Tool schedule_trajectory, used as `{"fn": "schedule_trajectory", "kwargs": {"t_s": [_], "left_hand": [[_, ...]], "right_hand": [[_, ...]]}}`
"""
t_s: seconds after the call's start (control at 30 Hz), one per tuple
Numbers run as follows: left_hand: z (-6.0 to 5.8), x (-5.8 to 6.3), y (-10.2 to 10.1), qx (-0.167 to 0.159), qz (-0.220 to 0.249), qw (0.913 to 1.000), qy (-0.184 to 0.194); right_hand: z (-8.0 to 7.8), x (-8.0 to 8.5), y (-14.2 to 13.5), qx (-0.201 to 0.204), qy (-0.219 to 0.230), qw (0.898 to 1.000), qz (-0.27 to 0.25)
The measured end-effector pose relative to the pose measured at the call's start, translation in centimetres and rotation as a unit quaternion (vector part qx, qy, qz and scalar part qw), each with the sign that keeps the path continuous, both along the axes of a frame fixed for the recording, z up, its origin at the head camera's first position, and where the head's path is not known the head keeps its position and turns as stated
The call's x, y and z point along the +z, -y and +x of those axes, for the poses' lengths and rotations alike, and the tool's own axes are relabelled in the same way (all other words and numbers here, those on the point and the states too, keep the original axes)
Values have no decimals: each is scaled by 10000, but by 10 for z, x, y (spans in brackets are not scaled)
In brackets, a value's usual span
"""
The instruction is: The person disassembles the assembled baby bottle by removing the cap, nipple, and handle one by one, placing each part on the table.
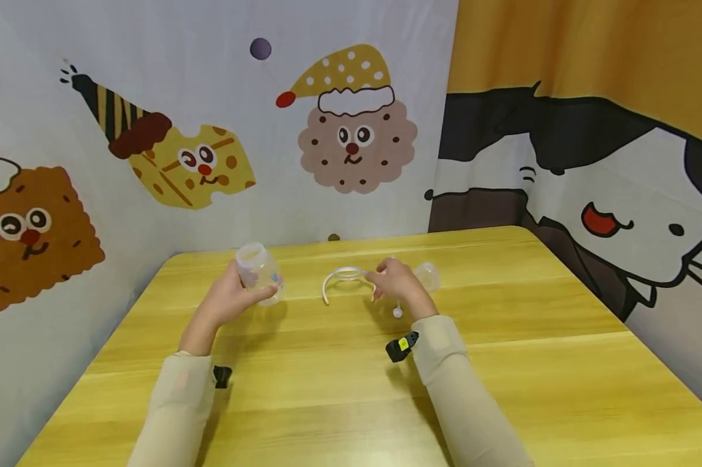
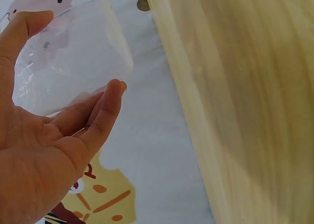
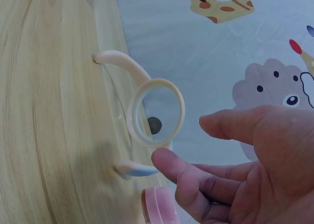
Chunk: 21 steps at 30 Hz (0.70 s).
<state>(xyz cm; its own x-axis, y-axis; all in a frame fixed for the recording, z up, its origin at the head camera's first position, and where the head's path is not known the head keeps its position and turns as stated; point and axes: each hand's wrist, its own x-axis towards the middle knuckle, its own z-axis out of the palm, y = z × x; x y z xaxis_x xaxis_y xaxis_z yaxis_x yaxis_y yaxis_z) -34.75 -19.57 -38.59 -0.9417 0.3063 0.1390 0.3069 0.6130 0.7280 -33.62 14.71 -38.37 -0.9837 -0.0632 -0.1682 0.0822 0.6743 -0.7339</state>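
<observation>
A clear baby bottle (image 1: pixel 259 275) with a wide open mouth is held above the left side of the table by my left hand (image 1: pixel 225 298). In the left wrist view the thumb and fingers curl round the bottle's (image 2: pixel 73 62) sides. My right hand (image 1: pixel 396 282) reaches to a pale ring with two curved handles (image 1: pixel 346 275). In the right wrist view the handled ring (image 3: pixel 182 111) stands on the table; the thumb is apart from it, and a fingertip is at its lower edge, whether touching I cannot tell.
Just right of my right hand stands a clear dome cap (image 1: pixel 428 277). A small whitish round piece (image 1: pixel 398 312) lies near that wrist. The right wrist view also has a pink collar (image 3: pixel 161 205). A printed curtain (image 1: pixel 211 65) hangs behind the table (image 1: pixel 327 389).
</observation>
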Motion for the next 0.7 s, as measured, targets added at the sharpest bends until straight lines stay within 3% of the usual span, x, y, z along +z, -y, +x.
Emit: {"fn": "schedule_trajectory", "kwargs": {"t_s": [0.27, 0.53, 0.7], "left_hand": [[-7, -4, 0, 10, -20, 10000, -30], [-16, -9, -3, 338, -652, 9973, 78], [-20, -11, -2, 314, -648, 9971, 234]], "right_hand": [[-4, 4, -2, 62, 115, 9999, -5], [-6, 7, -5, 114, 72, 9999, -57], [-7, 7, 0, 70, 96, 9999, -78]]}}
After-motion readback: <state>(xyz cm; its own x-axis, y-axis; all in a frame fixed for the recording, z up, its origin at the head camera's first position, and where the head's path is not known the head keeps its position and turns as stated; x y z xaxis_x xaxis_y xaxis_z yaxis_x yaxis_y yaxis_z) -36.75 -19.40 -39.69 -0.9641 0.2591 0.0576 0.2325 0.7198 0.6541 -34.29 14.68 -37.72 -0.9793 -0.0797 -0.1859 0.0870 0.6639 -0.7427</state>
